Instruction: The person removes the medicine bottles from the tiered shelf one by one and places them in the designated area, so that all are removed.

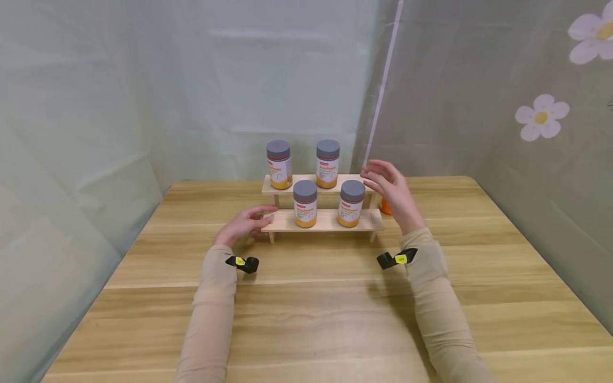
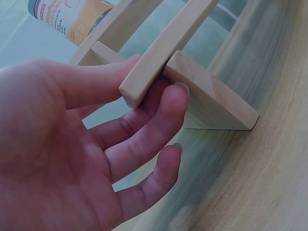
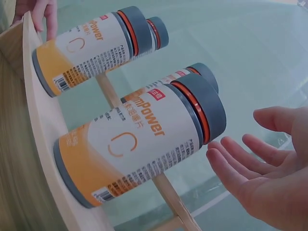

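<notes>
A two-tier wooden display rack (image 1: 324, 219) stands on the table, each step bearing two upright supplement bottles with grey lids and white-and-orange labels. My left hand (image 1: 245, 223) grips the left end of the lower step, thumb on top and fingers curled beneath the wooden board (image 2: 154, 53). At the right end of the rack, my right hand (image 1: 390, 189) is raised with relaxed fingers and holds nothing. In the right wrist view its fingertips (image 3: 216, 154) are close to the lid of the front right bottle (image 3: 139, 139). Behind it stands the front left bottle (image 3: 86, 48).
On the upper step are a back left bottle (image 1: 279, 166) and a back right bottle (image 1: 328, 165). An orange object (image 1: 386, 207) is mostly hidden behind my right hand. The wood-grain table (image 1: 311, 314) reaches to pale curtains (image 1: 287, 69) at the back and sides.
</notes>
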Available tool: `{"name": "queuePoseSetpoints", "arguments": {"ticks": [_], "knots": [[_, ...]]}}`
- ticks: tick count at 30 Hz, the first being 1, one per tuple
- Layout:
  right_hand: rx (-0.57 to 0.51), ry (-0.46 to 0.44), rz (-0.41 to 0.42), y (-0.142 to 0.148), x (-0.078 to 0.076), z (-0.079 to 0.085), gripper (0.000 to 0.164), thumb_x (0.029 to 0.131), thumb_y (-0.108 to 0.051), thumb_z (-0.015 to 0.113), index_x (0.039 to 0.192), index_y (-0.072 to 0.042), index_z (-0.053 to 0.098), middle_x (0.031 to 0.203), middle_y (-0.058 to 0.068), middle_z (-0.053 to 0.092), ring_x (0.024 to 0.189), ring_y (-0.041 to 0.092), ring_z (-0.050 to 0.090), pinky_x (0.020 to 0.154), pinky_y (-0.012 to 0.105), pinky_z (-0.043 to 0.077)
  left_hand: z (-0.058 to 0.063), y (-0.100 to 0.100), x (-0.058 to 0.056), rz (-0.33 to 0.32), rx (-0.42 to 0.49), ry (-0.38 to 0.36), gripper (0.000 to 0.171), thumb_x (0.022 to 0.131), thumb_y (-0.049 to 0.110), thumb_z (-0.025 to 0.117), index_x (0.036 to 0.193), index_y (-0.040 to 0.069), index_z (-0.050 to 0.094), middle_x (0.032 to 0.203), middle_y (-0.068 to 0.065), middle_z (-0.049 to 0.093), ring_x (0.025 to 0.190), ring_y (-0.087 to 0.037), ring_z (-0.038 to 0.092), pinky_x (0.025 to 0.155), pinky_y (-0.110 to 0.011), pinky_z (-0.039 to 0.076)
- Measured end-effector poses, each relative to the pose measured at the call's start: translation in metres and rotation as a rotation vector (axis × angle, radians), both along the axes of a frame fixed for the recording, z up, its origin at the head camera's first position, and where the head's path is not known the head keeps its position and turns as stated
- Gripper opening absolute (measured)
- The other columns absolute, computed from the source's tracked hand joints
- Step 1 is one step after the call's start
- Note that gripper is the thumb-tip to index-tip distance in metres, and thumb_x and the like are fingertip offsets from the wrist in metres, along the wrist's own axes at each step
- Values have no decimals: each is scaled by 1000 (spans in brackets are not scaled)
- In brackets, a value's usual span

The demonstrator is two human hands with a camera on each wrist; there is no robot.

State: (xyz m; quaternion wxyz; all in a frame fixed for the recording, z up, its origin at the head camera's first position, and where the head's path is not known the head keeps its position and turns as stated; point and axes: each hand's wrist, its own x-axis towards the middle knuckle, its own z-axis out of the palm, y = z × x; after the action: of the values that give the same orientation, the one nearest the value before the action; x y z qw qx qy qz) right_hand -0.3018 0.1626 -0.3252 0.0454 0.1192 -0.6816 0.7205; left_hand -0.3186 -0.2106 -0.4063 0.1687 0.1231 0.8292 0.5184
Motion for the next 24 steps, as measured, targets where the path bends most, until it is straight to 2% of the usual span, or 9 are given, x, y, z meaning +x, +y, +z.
{"name": "queuePoseSetpoints", "arguments": {"ticks": [3, 7, 13, 18, 24], "knots": [[-10, -17, 7, -2, -2, 2, 43, 99, -20, 55, 138, -6, 44, 136, 18, 50, 118, 19, 57, 102, 27, 47, 1, 0, 0, -6, 11, -12, 48, 99, 29, 54, 144, 14, 45, 149, -19, 41, 115, -26, 50, 83, -29, 49], [-43, -45, 28, -4, -9, 5, 37, 100, -18, 53, 135, -9, 46, 126, 7, 56, 117, 17, 58, 101, 27, 48, 2, 0, -1, -12, 13, -13, 49, 100, 28, 54, 145, 13, 44, 149, -19, 41, 116, -26, 49, 83, -29, 49], [-140, -105, 56, -7, -18, 13, 38, 100, -17, 53, 135, -3, 45, 115, 2, 61, 109, 18, 61, 95, 24, 50, 1, 0, -1, -3, 3, -17, 49, 100, 29, 54, 145, 14, 44, 147, -20, 43, 110, -23, 51, 84, -29, 48], [-61, -129, 55, -11, -29, 20, 41, 100, -20, 54, 135, -1, 46, 115, 2, 63, 111, 20, 61, 92, 22, 51, 1, 0, -2, 1, 13, -17, 48, 99, 27, 55, 144, 13, 45, 145, -20, 44, 101, -17, 53, 82, -29, 48], [43, -135, 91, -16, -43, 26, 36, 100, -21, 54, 131, -3, 49, 115, 4, 62, 102, 13, 63, 103, 34, 46, 1, 0, -3, 3, 21, -19, 49, 99, 27, 55, 144, 12, 45, 145, -22, 45, 89, -12, 56, 79, -29, 49]]}}
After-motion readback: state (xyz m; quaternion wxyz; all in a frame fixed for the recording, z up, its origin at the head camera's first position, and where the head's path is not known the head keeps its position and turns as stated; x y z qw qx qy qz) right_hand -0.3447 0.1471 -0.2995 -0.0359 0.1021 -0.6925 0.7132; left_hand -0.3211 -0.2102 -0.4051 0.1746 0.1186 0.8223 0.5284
